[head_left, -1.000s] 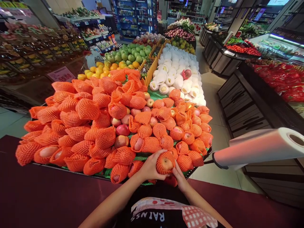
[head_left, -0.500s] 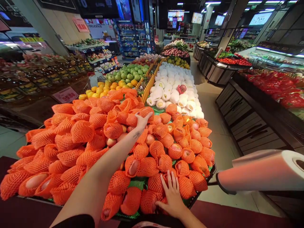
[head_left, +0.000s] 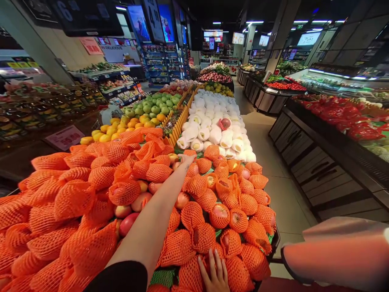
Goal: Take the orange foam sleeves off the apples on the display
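Observation:
My left arm stretches across the display of fruit in orange foam nets. At its far side, my left hand (head_left: pixel 186 158) has thumb and fingers around an orange-netted apple (head_left: pixel 190 152), partly hidden by the hand. Close beside it on the right lies another netted apple (head_left: pixel 203 165). Near me, my right hand (head_left: pixel 214 272) rests flat on netted fruit (head_left: pixel 192 275), its fingers apart and nothing in its grasp. Left of my forearm, a bare red fruit (head_left: pixel 128 224) shows among the nets.
White-netted fruit (head_left: pixel 199 106) lies beyond, beside a yellow slatted divider (head_left: pixel 178 129). Oranges (head_left: pixel 105 129) and green apples (head_left: pixel 152 106) are on its left. A plastic bag roll (head_left: pixel 337 255) juts out at lower right. An aisle (head_left: pixel 258 134) separates the display from a cabinet (head_left: pixel 316 166).
The view has moved forward and turned slightly. My left hand has shifted a little right along the far edge of the orange-netted fruit. My right hand stays flat on the fruit, now lower in view.

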`<move>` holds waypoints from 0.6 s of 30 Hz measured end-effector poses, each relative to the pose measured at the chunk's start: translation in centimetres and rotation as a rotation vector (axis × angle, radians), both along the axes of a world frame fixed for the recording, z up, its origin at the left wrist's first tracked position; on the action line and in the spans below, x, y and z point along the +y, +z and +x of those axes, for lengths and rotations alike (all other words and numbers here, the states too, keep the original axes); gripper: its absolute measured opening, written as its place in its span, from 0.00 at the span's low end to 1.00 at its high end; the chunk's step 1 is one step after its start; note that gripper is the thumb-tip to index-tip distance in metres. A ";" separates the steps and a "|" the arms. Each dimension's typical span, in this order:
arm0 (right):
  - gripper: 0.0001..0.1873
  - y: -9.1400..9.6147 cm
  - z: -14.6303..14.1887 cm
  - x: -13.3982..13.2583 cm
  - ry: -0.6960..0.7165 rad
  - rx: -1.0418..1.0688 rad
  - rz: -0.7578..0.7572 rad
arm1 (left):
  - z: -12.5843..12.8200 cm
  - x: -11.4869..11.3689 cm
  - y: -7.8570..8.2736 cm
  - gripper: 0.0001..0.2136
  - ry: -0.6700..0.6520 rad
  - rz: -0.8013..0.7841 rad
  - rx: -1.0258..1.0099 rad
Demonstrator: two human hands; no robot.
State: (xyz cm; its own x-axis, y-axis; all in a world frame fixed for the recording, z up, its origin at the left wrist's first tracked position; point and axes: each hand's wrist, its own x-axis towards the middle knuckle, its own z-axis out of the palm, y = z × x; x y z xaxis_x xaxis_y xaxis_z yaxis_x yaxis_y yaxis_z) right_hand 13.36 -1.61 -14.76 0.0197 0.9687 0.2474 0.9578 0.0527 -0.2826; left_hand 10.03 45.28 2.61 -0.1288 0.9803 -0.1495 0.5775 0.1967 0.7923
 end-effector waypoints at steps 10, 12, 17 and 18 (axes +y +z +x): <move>0.40 0.1 0.0 0.0 0.008 -0.115 -0.035 | -3.0 0.9 1.7 0.11 -0.066 0.146 0.027; 0.39 0.0 0.1 0.0 0.018 -0.117 -0.039 | -4.3 1.1 3.0 0.10 0.035 0.270 0.073; 0.38 0.2 0.2 -0.1 0.014 -0.049 -0.073 | -7.4 1.5 5.0 0.11 0.260 0.378 0.135; 0.38 0.3 0.2 -0.1 0.014 -0.043 -0.074 | -7.8 1.5 5.0 0.11 0.272 0.352 0.137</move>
